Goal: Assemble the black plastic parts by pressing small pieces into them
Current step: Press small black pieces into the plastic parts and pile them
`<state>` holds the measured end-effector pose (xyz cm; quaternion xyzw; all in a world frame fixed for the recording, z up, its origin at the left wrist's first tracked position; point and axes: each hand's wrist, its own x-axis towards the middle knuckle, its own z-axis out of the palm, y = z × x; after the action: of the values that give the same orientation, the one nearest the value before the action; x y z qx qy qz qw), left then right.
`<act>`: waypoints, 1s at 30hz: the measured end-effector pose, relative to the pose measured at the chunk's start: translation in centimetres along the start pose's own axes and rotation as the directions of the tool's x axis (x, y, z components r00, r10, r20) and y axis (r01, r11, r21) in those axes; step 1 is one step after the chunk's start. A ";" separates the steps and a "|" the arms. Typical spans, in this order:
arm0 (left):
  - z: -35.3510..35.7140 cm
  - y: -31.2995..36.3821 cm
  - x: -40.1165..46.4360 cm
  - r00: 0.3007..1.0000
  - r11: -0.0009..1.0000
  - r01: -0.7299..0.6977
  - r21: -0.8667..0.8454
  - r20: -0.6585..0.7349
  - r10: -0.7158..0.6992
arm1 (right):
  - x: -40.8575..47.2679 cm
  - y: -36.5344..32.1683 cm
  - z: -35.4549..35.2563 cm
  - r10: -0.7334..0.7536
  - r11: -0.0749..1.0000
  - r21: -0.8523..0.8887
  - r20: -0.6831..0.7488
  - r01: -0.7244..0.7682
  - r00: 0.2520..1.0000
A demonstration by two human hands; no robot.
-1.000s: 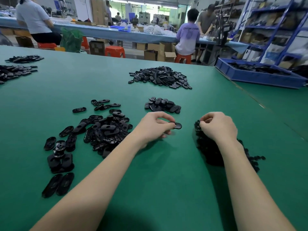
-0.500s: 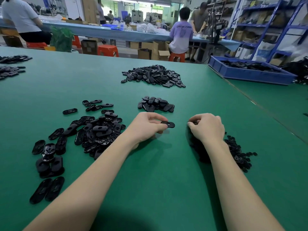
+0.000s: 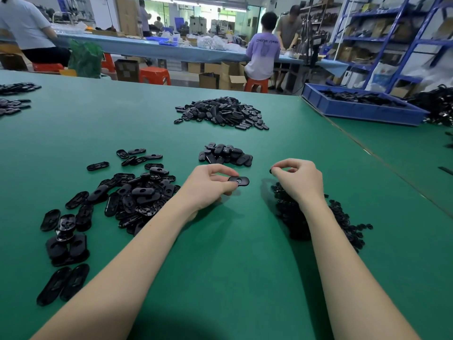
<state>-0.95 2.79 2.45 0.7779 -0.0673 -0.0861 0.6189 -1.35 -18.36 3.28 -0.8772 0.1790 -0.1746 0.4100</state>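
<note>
Fingers (image 3: 221, 173) of the left hand (image 3: 208, 186) pinch an oval part (image 3: 239, 181) hole-up, steadied over the worktop (image 3: 232, 266), while the right hand (image 3: 297, 179) pinches a small piece (image 3: 271, 171), seemingly ready for pressing in.

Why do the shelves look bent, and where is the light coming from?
Head view: the wide lens bows the blue shelving at the frame edge; soft shadows under the left hand and right hand suggest overhead lighting; the black parts glint faintly.

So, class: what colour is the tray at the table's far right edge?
Blue: the tray holds black parts, and it shows best in the head view.
</note>
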 end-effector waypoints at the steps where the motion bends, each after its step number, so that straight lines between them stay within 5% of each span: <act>1: 0.0 0.0 0.0 1.000 1.000 -0.002 -0.001 -0.005 0.002 | 0.0 -0.1 -0.1 0.017 0.998 0.063 -0.003 -0.017 1.000; 6: 0.1 0.0 0.0 0.999 1.000 -0.031 -0.004 -0.014 0.031 | -0.2 -1.4 -1.0 -0.049 0.901 0.427 0.285 -0.080 0.957; 10: 0.1 0.2 -0.1 0.997 0.998 -0.060 -0.013 -0.042 0.060 | -0.7 -1.6 -0.6 -0.125 0.900 0.427 0.439 -0.084 0.890; 30: -0.1 0.3 -0.1 0.995 0.996 -0.087 0.005 -0.053 0.087 | -0.9 -2.2 0.5 -0.148 0.926 0.375 0.474 -0.047 0.868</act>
<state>-0.98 2.83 2.80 0.7771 -0.0847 -0.0380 0.6225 -1.49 -16.25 4.57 -0.8023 0.0081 0.0138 0.5967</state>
